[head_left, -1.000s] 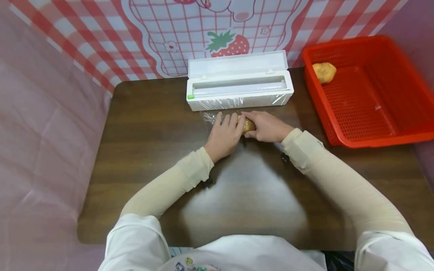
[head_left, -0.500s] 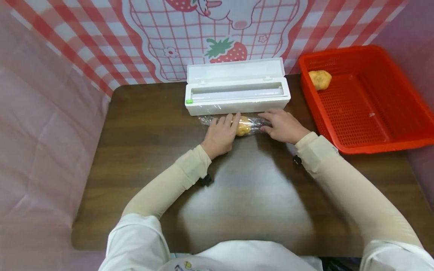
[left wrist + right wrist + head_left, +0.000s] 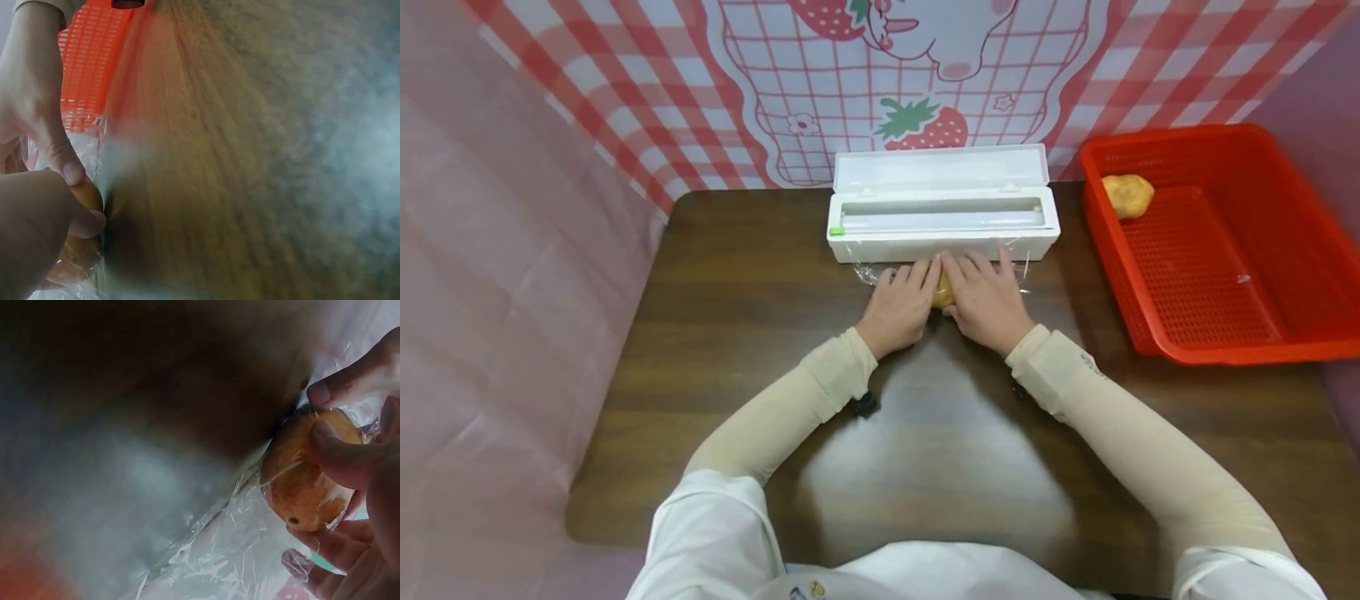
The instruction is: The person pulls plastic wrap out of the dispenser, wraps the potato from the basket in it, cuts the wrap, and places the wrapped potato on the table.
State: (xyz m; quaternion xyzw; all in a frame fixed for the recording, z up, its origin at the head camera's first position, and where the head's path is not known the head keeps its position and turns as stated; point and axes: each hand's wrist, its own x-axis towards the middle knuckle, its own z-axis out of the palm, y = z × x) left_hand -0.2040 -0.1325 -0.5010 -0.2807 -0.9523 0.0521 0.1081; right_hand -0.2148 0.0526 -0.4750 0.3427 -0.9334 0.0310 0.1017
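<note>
A yellow-brown potato (image 3: 943, 292) in clear cling film (image 3: 231, 537) lies on the table, just in front of a white cling film box (image 3: 942, 250). My left hand (image 3: 901, 307) holds its left side, with the thumb pressed against it in the left wrist view. On the other side my right hand (image 3: 988, 302) grips it, thumb on the near face and fingers around the far side, as the right wrist view shows. Both hands cover most of the potato in the head view. Loose film spreads out past the hands on both sides.
The box's lid (image 3: 940, 169) stands raised, showing the film roll (image 3: 943, 220) and a green slider (image 3: 837, 231). A red plastic basket (image 3: 1157, 329) stands at the right with another potato (image 3: 1129, 196) in its left corner. A checked, strawberry-printed cloth hangs behind the brown table (image 3: 737, 333).
My right hand first slid right along the film, away from the potato, then came back left onto it. My left hand has stayed at the potato. The head view has shifted slightly.
</note>
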